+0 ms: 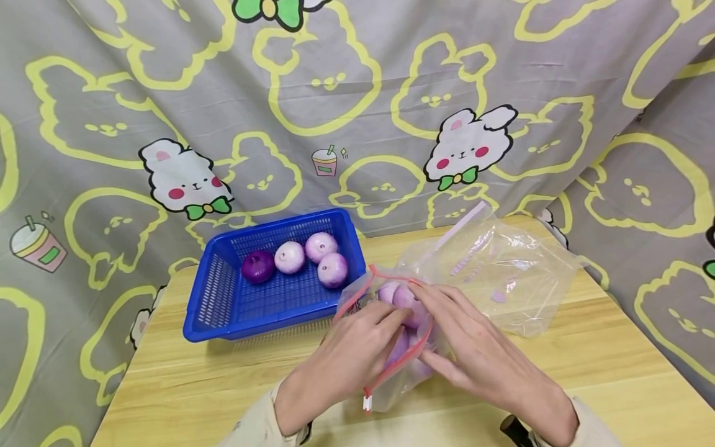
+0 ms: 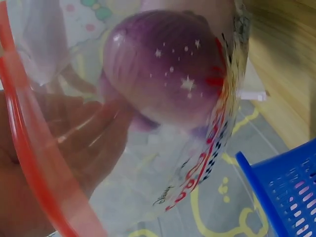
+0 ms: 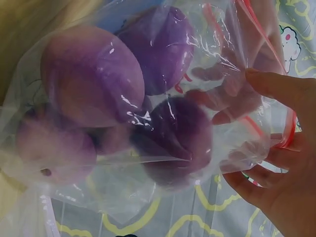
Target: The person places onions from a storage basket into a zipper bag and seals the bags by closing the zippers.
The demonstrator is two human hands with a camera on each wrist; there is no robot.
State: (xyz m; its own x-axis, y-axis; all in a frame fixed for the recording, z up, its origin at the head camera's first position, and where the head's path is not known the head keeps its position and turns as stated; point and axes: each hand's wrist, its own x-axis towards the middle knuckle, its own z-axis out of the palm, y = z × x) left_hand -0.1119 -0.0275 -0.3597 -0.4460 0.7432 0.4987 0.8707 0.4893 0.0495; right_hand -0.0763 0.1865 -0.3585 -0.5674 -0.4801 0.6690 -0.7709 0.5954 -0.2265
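A clear slider zip bag with a red rim (image 1: 412,352) holds several purple onions (image 1: 412,305). My left hand (image 1: 357,338) reaches in through the bag's mouth. In the left wrist view its fingers (image 2: 106,126) extend under an onion (image 2: 163,69), seen through the printed plastic. The right wrist view shows those fingertips beside a dark onion (image 3: 175,140) inside the bag. My right hand (image 1: 475,344) grips the bag's right side near the rim, thumb and fingers spread along the plastic. More onions (image 3: 94,76) bulge against the clear wall there.
A blue plastic basket (image 1: 279,318) stands at the left with one dark purple onion (image 1: 258,267) and several paler onions (image 1: 290,257). A second clear bag (image 1: 519,273) lies flat at the right on the wooden table (image 1: 592,372). A patterned curtain (image 1: 346,74) hangs behind.
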